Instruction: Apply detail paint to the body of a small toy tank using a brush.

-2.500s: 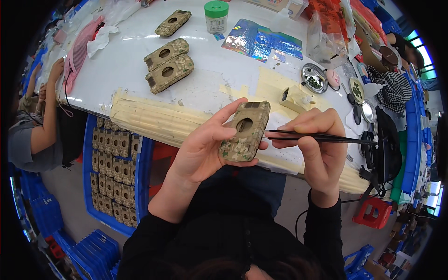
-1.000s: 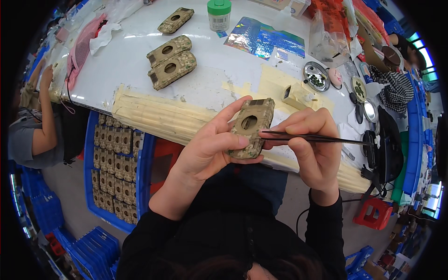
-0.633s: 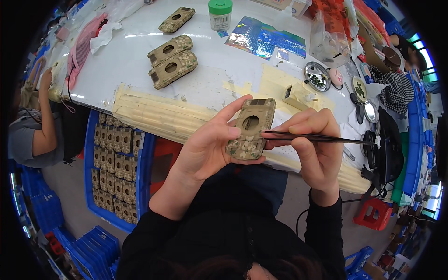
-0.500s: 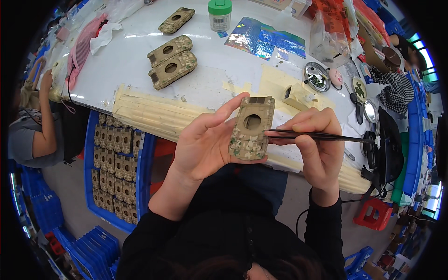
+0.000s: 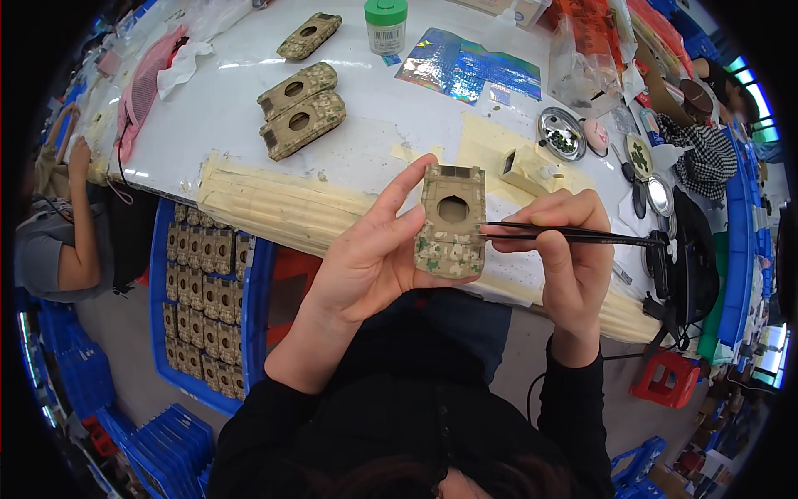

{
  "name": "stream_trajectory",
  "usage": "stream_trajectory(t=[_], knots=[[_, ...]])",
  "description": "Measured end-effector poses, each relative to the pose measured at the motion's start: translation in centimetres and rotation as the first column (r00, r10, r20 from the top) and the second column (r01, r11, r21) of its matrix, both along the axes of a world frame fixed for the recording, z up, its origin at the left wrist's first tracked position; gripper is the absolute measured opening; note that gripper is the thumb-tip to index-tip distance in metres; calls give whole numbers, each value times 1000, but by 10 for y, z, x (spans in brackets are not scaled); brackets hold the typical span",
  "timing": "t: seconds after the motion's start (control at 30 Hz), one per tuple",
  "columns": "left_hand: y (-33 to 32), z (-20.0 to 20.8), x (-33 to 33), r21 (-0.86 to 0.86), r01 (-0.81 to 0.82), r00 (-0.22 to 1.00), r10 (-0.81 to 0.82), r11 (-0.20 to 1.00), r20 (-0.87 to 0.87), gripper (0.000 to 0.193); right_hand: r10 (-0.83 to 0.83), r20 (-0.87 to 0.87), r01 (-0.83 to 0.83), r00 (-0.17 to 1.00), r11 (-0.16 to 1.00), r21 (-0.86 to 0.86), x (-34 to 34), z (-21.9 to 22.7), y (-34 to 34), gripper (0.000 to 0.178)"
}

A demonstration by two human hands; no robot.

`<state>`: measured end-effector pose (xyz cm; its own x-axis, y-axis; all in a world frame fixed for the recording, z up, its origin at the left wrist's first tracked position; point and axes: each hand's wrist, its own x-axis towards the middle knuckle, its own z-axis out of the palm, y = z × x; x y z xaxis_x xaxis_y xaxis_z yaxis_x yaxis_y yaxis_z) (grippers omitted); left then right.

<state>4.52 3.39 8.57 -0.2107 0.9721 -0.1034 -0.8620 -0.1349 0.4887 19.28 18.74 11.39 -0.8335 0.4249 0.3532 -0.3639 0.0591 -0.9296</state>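
My left hand (image 5: 366, 258) is closed round a camouflage model tank hull (image 5: 449, 254), which has a round hole in its top. The hull is held up over the table's near edge, top face toward me. Black tweezers (image 5: 582, 234) are pinched in my right hand (image 5: 573, 258), their tips at the right side of the hull. Whether the tips hold a tiny part is too small to tell. Beyond my hands, a pair of similar hulls (image 5: 303, 125) lies side by side, with another hull (image 5: 309, 36) farther back. A round metal dish (image 5: 571, 148) holds small dark green pieces.
At left below the table, a blue crate (image 5: 160, 320) holds several rows of hulls. A small yellowish taped bottle (image 5: 524, 170), a green-lidded jar (image 5: 385, 37) and a shiny holographic sheet (image 5: 432, 62) are on the table. A red stool (image 5: 665, 378) stands at right; another person's arm (image 5: 81, 208) shows at left.
The hull in my left hand has turned slightly and shifted a little right. The tweezers stay close to its right side, tilted slightly differently. My view has moved slightly.
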Motion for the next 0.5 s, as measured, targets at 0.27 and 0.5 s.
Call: stream_trajectory(t=[0.27, 0.5], knots=[[-2, 2, -2, 1, -27, 999, 27, 1000, -40, 59, -83, -60, 83, 995, 996, -12, 4, 4, 4, 18], [-30, -9, -28, -44, -117, 989, 112, 992, -99, 57, -283, -71, 290, 957, 949, 125, 26, 0, 29, 27]])
